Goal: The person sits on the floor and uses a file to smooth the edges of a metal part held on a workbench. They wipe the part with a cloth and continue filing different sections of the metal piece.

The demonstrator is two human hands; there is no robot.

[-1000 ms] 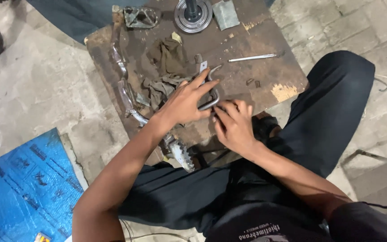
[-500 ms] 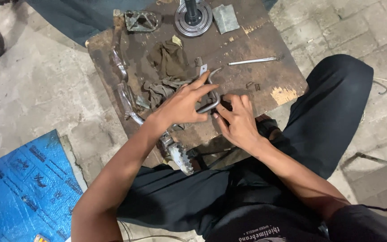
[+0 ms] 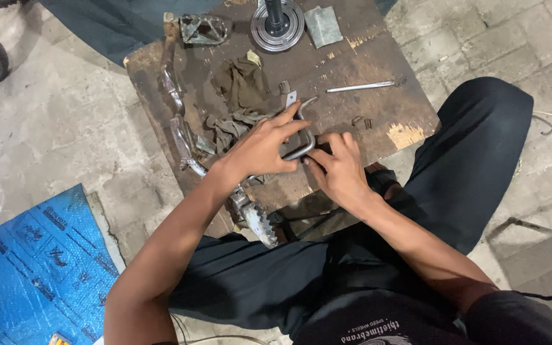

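Gripping a bent metal bar (image 3: 303, 137), both left hand (image 3: 260, 150) and right hand (image 3: 340, 169) hide its lower end

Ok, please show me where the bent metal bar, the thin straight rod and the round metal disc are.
bent metal bar (image 3: 306, 151): head view, lower curve between the hands.
thin straight rod (image 3: 360, 87): head view, middle of its shaft.
round metal disc (image 3: 294, 33): head view, right rim.
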